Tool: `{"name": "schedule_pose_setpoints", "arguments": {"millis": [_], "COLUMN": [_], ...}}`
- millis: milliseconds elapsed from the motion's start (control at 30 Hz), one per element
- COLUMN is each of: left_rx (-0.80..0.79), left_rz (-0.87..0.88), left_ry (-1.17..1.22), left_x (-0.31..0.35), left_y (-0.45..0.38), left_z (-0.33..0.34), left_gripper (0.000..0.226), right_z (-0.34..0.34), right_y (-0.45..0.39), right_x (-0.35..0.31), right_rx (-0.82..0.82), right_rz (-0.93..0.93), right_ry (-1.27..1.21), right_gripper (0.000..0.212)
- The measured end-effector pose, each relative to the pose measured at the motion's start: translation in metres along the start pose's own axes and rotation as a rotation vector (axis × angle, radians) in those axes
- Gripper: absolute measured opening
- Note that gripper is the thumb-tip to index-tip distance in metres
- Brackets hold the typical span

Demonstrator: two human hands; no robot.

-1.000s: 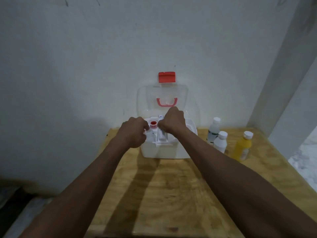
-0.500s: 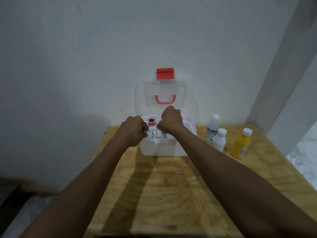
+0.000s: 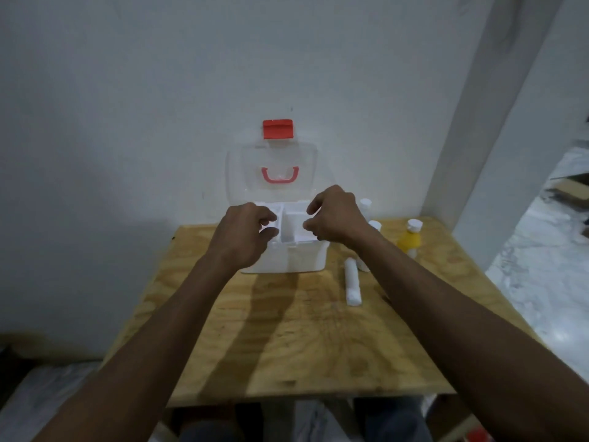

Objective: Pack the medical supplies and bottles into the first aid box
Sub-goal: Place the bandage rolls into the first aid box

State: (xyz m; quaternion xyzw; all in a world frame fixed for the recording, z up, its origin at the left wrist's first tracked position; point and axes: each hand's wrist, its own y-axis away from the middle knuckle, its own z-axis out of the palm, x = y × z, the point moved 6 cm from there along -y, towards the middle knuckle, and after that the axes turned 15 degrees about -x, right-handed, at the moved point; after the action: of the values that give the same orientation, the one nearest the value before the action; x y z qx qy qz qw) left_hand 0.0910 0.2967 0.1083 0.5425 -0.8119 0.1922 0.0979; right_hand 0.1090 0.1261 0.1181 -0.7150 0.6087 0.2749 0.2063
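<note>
The white first aid box point(image 3: 299, 260) stands at the back of the wooden table point(image 3: 287, 339), its clear lid point(image 3: 274, 164) upright against the wall. A white divided tray point(image 3: 291, 232) sits in the box top. My left hand point(image 3: 245, 232) hovers at the tray's left side and my right hand point(image 3: 336, 218) at its right side, both with fingers apart and holding nothing. A white roll point(image 3: 353, 285) lies on the table right of the box. Two white bottles point(image 3: 365, 204) point(image 3: 375, 224) are partly hidden behind my right arm. A yellow bottle point(image 3: 409, 242) stands further right.
A red latch point(image 3: 278, 129) tops the lid, and a red handle point(image 3: 279, 174) shows through it. The wall is directly behind the box. A white pillar point(image 3: 497, 154) rises at the right, next to the table's right edge.
Both fists were closed over the tray's middle; now both hands have opened and spread to its sides. The red-capped item is no longer visible. A white roll now lies on the table.
</note>
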Motion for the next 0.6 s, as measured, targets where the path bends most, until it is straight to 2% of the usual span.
{"name": "schedule_pose_setpoints", "arguments": {"millis": [133, 267, 400, 600], "left_rx": [0.006, -0.065, -0.151, -0.235], "left_rz": [0.027, 0.048, 0.007, -0.205], "left_ry": [0.063, 0.126, 0.151, 0.193], "left_x": [0.038, 0.071, 0.091, 0.092], "left_y": [0.01, 0.015, 0.008, -0.01], "left_z": [0.018, 0.051, 0.092, 0.14], "left_gripper": [0.029, 0.03, 0.029, 0.041], "right_z": [-0.02, -0.032, -0.033, -0.021], "right_y": [0.031, 0.05, 0.065, 0.082], "right_x": [0.027, 0.065, 0.105, 0.146], "right_rx": [-0.013, -0.044, -0.096, -0.172], "right_rz": [0.037, 0.092, 0.167, 0.275], "right_ry": [0.021, 0.147, 0.234, 0.242], "right_gripper": [0.02, 0.011, 0.021, 0.041]}}
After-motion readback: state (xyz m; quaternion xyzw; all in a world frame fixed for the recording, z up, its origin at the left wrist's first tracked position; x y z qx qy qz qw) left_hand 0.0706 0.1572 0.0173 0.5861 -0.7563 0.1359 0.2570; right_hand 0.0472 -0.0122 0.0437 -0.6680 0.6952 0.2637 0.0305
